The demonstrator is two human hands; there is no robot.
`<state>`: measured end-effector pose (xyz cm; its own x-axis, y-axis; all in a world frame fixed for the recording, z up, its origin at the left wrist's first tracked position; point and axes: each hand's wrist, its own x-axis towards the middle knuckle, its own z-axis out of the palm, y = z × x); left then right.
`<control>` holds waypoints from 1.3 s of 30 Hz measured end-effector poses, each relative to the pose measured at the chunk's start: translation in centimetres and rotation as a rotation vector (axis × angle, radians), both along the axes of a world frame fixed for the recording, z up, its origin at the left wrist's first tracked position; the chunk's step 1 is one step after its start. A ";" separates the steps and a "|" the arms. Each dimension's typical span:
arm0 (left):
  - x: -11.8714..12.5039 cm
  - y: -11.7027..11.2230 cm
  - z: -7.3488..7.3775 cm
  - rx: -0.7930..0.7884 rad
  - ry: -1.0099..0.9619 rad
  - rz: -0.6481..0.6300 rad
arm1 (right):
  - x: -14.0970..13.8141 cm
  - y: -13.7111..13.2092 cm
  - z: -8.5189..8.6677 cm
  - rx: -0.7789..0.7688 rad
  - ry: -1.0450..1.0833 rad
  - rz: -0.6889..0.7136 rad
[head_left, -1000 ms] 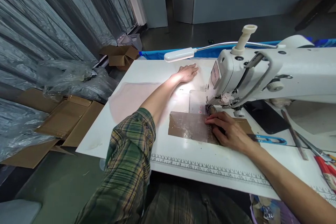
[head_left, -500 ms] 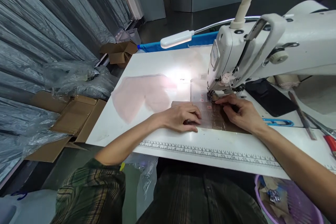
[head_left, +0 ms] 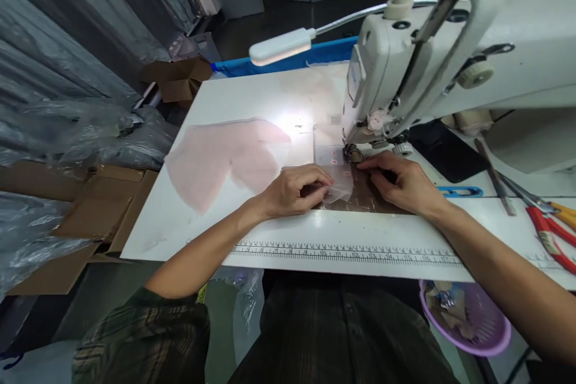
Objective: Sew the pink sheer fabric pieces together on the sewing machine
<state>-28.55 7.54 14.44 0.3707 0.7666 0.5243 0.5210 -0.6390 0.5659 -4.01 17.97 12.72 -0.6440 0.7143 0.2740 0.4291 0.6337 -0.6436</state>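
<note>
My left hand (head_left: 300,192) is closed in a pinch on a thin, see-through piece of fabric (head_left: 338,187) with small pink marks, lifting its near edge into a fold. The fabric lies left of the presser foot (head_left: 354,153) of a white sewing machine (head_left: 378,72). Right of the foot, my right hand (head_left: 400,183) rests on a brown plate (head_left: 366,197). Its forefinger reaches out close to the foot, with the thumb apart from it. What lies under its curled fingers is hidden. Another sheer pink fabric piece (head_left: 216,162) lies flat at the left.
A lamp (head_left: 282,47) lights the white table, and a printed ruler (head_left: 333,252) runs along its front edge. To the right are a black phone-like slab (head_left: 447,150), a blue tool (head_left: 459,191) and red-handled pliers (head_left: 546,231). A purple basket (head_left: 488,342) stands below; cardboard boxes (head_left: 101,204) sit left.
My left hand has gone from lying over the fabric to pinching and raising its edge. The fabric's near side is now folded up. My right hand stays by the presser foot; the view has shifted.
</note>
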 end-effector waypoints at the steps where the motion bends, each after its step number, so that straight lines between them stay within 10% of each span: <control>1: 0.1 0.0 -0.2 0.019 0.001 0.029 | 0.0 0.0 0.0 -0.011 0.006 -0.032; 11: 1.6 0.2 -0.6 0.324 0.448 -0.041 | -0.2 -0.4 0.0 0.193 0.054 0.104; 18: 2.2 0.1 -0.7 0.252 0.291 -0.019 | -0.1 -1.1 0.1 0.194 0.032 0.337; 22: 2.1 0.3 -0.9 0.182 0.089 0.137 | 0.0 -0.9 0.3 0.105 0.084 0.301; 30: 1.5 0.5 -0.5 0.368 0.411 -0.085 | -0.1 1.1 2.9 -0.005 -0.170 0.217; 39: 1.2 0.6 -0.2 0.420 0.562 -0.128 | -0.1 0.5 0.1 0.187 -0.120 0.138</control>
<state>-27.30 8.17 14.28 0.7453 0.4738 0.4690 0.5676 -0.8200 -0.0735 -4.13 18.46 12.80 -0.7676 0.5615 0.3090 0.3966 0.7949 -0.4591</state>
